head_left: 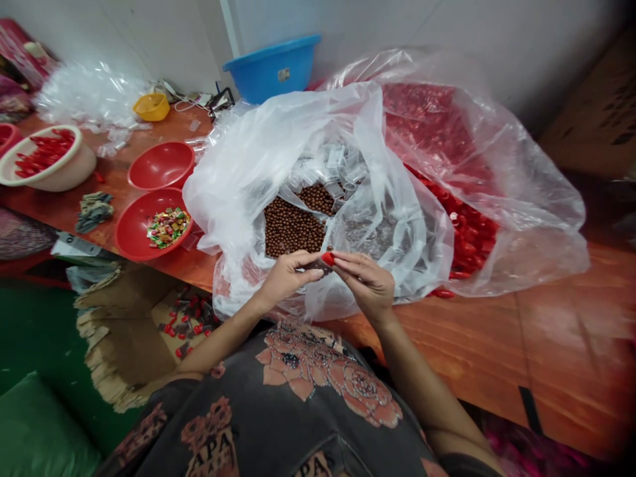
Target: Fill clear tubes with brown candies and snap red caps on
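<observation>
In front of my chest both hands meet over the near edge of the plastic bags. My left hand [289,277] is closed in a pinch around a small clear container, mostly hidden by the fingers. Pinched in my right hand [366,283] is a red cap [328,258], held against the container's end. Whether the cap is fully seated I cannot tell. Just beyond the hands, small round brown balls [293,228] fill part of an open white plastic bag [238,192]. Clear plastic containers [338,162] lie behind and beside the balls.
Red caps [470,232] fill a clear bag at right. On the left stand a red bowl [130,228] of wrapped sweets, another red bowl [161,165] and a white bowl [54,172] of red pieces. A cardboard box [119,331] below holds capped containers. A blue basin [271,66] stands behind.
</observation>
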`<state>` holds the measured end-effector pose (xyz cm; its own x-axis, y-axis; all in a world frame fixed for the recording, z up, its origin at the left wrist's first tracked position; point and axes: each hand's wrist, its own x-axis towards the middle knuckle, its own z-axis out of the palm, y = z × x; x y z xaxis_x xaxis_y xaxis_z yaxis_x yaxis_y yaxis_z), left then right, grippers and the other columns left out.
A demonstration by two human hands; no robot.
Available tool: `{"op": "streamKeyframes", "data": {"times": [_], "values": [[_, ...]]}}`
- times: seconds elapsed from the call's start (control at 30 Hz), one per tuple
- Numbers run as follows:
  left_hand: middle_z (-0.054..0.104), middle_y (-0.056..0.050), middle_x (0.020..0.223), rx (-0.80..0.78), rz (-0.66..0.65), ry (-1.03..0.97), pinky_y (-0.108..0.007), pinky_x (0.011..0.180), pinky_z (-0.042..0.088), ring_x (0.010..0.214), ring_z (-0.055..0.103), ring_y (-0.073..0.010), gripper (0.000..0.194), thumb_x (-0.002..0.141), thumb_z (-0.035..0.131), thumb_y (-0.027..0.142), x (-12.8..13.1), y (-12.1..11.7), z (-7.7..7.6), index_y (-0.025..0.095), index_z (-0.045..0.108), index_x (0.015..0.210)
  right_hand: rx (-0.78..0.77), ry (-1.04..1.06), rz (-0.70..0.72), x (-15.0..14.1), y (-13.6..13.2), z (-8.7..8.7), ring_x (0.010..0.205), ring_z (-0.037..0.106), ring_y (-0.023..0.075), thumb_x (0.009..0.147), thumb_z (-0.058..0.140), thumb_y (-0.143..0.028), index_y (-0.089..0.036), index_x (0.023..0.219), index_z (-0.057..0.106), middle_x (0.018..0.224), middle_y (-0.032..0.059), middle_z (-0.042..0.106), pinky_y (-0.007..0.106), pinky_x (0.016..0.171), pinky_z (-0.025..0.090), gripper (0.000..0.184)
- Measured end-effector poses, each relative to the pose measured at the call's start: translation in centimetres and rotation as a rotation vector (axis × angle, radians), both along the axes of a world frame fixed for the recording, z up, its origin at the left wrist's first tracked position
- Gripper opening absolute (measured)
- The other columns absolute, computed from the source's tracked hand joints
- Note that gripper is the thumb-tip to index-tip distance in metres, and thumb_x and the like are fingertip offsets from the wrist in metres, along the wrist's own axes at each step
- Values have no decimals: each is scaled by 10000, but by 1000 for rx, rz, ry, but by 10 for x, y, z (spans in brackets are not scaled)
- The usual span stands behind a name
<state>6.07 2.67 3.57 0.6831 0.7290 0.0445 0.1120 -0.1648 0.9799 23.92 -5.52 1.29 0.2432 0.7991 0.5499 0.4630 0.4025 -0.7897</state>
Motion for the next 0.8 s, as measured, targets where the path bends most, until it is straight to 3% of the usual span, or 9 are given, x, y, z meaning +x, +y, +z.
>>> {"op": "streamKeyframes", "data": {"times": [0.27, 0.43, 0.57, 0.7, 0.8], "values": [[706, -54, 941, -56, 36, 19, -284, 813, 483, 853, 618, -144, 343, 781, 716, 301, 1, 0, 3, 195, 736, 1107, -27, -68, 61, -1, -2, 0, 1000, 689, 165, 880, 625, -238, -338, 1148, 688, 1134, 10, 713, 363, 887, 565, 294], [711, -79, 1102, -381, 83, -116, -294, 825, 514, 936, 648, -174, 442, 790, 709, 434, 9, -7, -2, 190, 707, 1158, -60, -237, 62, -6, 0, -8, 1178, 597, 224, 788, 726, -392, -304, 1403, 477, 1305, 78, 612, 421, 996, 515, 669], [727, -111, 1008, -689, 154, -206, -247, 647, 529, 874, 680, -189, 643, 826, 512, 694, 23, -14, -10, 181, 678, 1177, -46, -325, 48, -9, 4, -11, 1110, 605, 220, 851, 657, -346, -319, 1469, 352, 1226, 76, 638, 423, 946, 528, 690], [724, -120, 837, -775, 218, -189, -212, 495, 475, 740, 686, -189, 699, 795, 511, 736, 30, -17, -10, 108, 698, 1040, -41, -437, 152, -7, 5, -8, 1176, 564, 252, 824, 665, -455, -269, 1488, 306, 1296, 128, 566, 442, 975, 510, 777], [712, -112, 781, -790, 224, -193, -220, 484, 471, 687, 678, -182, 660, 782, 569, 702, 29, -16, -6, 86, 689, 987, -55, -467, 204, -3, 6, -5, 1234, 529, 262, 830, 655, -460, -228, 1493, 279, 1339, 154, 523, 452, 1006, 491, 797]]}}
